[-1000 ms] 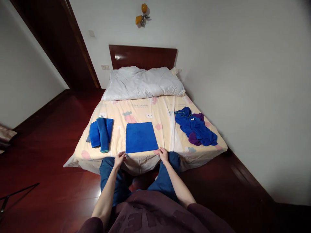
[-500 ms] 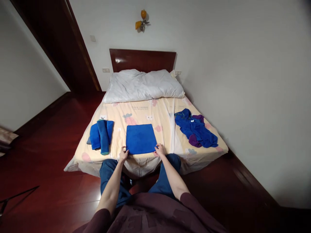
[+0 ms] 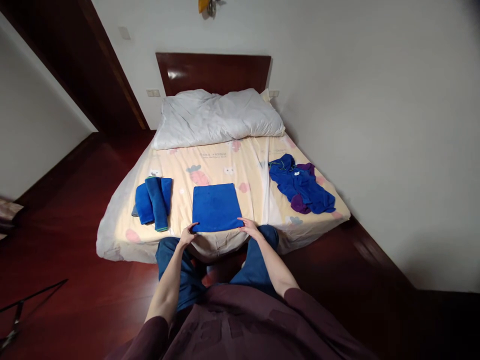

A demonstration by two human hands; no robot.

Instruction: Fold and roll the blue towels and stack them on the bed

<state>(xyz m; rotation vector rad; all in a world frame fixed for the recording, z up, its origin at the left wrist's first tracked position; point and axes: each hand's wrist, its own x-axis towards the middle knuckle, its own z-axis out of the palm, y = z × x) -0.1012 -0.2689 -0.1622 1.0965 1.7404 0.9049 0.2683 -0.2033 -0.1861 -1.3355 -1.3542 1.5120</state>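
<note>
A blue towel [image 3: 216,207] lies flat and smooth, nearly square, close to the bed's front edge. My left hand [image 3: 187,235] grips its near left corner, the fingertips resting over the cloth. At the near right corner my right hand [image 3: 248,227] has its fingers and thumb around the edge. To the left sit folded blue towels [image 3: 144,202] with a rolled blue towel [image 3: 156,204] across them, its edge green. Over on the right lies a loose, crumpled heap of blue cloths [image 3: 302,186], with a purple cloth [image 3: 300,204] showing from under it.
The bed has a patterned cream sheet [image 3: 180,165] and a rumpled white quilt [image 3: 219,117] against the dark wooden headboard [image 3: 215,72]. My knees touch or nearly touch its front. A thin black stand [image 3: 18,312] is on the red floor at lower left.
The camera view has tilted down a little. My hands stay at the towel's near corners, with their fingers somewhat straighter. The towel lies much as before.
</note>
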